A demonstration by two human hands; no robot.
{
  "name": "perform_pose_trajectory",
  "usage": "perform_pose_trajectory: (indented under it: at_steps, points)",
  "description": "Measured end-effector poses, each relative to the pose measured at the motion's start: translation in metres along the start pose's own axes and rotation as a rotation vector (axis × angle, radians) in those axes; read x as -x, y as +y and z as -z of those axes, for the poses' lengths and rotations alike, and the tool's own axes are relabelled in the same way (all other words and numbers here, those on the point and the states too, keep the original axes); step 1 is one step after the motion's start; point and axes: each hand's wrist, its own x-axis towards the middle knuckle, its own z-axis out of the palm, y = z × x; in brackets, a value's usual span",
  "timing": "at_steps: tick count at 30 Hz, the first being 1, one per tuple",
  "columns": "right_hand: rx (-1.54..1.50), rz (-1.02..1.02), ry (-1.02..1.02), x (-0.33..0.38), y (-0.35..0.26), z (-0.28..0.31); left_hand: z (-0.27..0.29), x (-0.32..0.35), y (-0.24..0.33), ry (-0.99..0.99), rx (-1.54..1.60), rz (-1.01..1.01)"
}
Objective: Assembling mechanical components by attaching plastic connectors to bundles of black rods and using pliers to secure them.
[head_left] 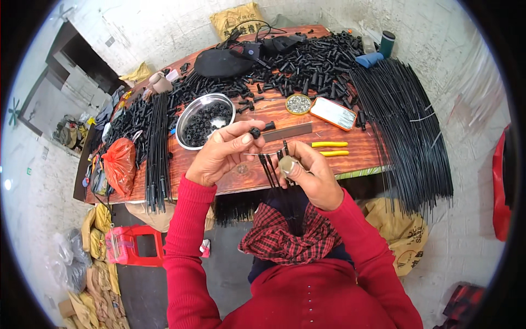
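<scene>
The person's left hand (227, 151) has a narrow grip, pinching a small, round, black piece (255, 132) up over the red-brown wooden bench (361, 145). The right hand (315, 175) (its thumb has a tan cover (286, 166) on it) holds some long, thin, black rods (268, 167) in its grip. They go down past the near edge of the bench. A round, shiny metal bowl (182, 137) with little black bits (205, 122) sits behind the left hand, and a tool with yellow handles (330, 144) lies just past the right hand
</scene>
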Motion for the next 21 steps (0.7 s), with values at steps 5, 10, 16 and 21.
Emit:
perform_pose_trajectory:
  at_steps: [5, 10, 16, 21]
  points:
    - [-0.034, -0.005, -0.002, -0.002, 0.004, -0.005, -0.008, 0.001, 0.000, 0.043, 0.002, 0.031]
    - [-0.017, -0.019, -0.024, -0.001, 0.006, -0.004, -0.006, 0.000, -0.005, 0.020, 0.038, 0.006]
    - [-0.005, -0.015, -0.017, -0.001, 0.005, -0.003, -0.012, -0.003, -0.004, -0.025, 0.104, -0.049]
    - [-0.006, -0.017, -0.005, -0.003, 0.005, -0.001, -0.008, -0.007, -0.002, -0.027, 0.145, -0.055]
